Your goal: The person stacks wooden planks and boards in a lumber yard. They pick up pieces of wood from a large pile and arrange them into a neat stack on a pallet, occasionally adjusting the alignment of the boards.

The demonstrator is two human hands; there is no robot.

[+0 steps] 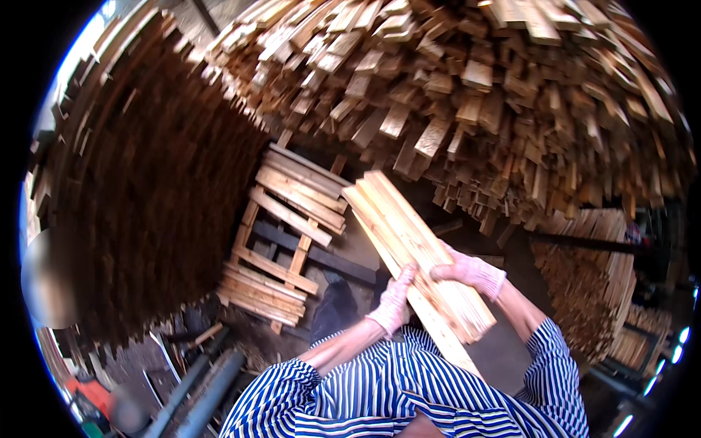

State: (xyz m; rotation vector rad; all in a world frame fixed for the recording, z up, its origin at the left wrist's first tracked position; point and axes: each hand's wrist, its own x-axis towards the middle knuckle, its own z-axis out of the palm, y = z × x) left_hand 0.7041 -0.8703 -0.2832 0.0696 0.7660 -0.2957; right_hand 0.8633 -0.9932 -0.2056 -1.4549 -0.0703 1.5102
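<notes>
A bundle of pale wooden boards (pixel 409 233) lies slanted in front of my body, gripped from both sides. My left hand (pixel 394 303), in a pink glove, closes on the bundle's left edge, with the thumb on top. On the right edge sits my right hand (pixel 471 274), also gloved in pink, its thumb across the upper board and the other fingers hidden beneath. One board sticks out lower than the others, toward my striped shirt. To the left, several short boards (pixel 296 186) rest in rows across a wooden frame (pixel 301 252) near the floor.
A tall, dark stack of lumber (pixel 153 160) rises on the left. Across the back, a large pile of boards (pixel 467 109) juts its ends toward me. Another stack (pixel 584 285) stands at the right. Grey pipes (pixel 208 394) lie at lower left.
</notes>
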